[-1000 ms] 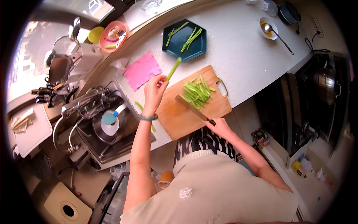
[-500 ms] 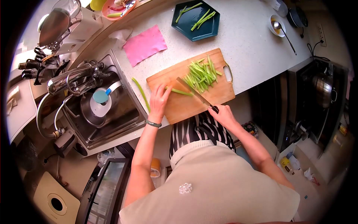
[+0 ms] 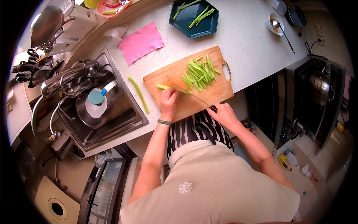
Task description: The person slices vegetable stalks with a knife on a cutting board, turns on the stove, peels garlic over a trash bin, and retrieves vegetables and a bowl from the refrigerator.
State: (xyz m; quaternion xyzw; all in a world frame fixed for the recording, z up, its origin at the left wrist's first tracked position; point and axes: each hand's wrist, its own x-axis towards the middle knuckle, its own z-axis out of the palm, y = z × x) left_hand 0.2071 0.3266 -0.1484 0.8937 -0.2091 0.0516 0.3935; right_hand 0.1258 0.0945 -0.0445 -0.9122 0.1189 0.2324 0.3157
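1. Cutting board (image 3: 160,76): lies flat on the pale counter (image 3: 246,44), set at an angle, handle end toward the person's right.
2. Left hand (image 3: 169,102): positioned over the near left part of the board. Fingers are bent and drawn together, with almost no gap, pinching a green stalk (image 3: 163,86). One end of the stalk shows to the left of the fingers; the other emerges on the right, toward the blade.
3. Right hand (image 3: 225,115): located at the near edge of the board. Fingers are curled fully round the black handle of the knife (image 3: 200,99).
4. Knife blade: runs diagonally over the board, from the right hand up toward the left hand, with its edge downward. Whether it touches the stalk cannot be told.
5. Cut green strips (image 3: 201,72): heaped on the right part of the board, beyond the blade.
6. Loose stalk (image 3: 138,94): rests on the counter between the board and the sink (image 3: 123,128).
7. Pink cloth (image 3: 141,43): spread flat on the counter, beyond the board's left end.
8. Dark plate (image 3: 186,28): stands beyond the board and carries several green stalks.
9. White bowl (image 3: 271,28): stands at far right, with a spoon (image 3: 286,39) leaning out over its rim.
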